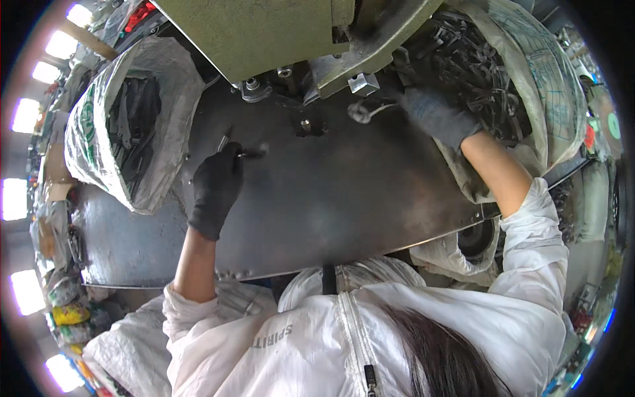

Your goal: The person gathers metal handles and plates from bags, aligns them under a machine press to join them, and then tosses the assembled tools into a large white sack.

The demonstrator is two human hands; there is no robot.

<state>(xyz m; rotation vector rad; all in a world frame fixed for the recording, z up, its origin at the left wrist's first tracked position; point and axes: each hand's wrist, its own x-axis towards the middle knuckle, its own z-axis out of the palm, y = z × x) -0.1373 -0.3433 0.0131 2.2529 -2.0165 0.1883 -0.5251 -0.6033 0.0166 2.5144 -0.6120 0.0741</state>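
My left hand, in a dark glove, is closed on a slim dark metal piece. The piece sticks out to the right, and its end is blurred. A short shiny rod shows just above the same fingers; I cannot tell whether it belongs to that piece. At the right, my gloved right hand is smeared by motion. From its fingers a thin metal part with a rounded, ring-like head points left over the dark metal table, below the green machine.
An open white woven sack with dark flat parts stands at the left. Another sack, full of loose metal parts, stands at the right beside my forearm. A dark round fitting sits in the tabletop under the machine head.
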